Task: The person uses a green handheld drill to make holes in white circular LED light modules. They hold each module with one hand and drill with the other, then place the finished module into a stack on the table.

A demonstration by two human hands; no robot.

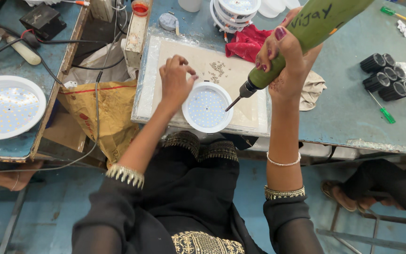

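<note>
In my right grip (285, 59) the driver (306, 33) has a matt green plastic body and a dark metal bit. Just below the bit, the lamp (207, 107) shows a glossy white plastic rim around a dotted, satin panel. My left grip (175, 80) rests beside it on a clear, shiny film. The red cloth (247, 42) behind looks soft; the surface (353, 113) is scuffed blue paint.

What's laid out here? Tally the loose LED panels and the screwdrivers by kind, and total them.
Round white LED panels lying singly, face up: 2
Green electric screwdriver, gripped in the right hand: 1
Green-handled hand screwdrivers: 2
Total: 5
The stacked panels at the top edge are cut off and not counted.
</note>
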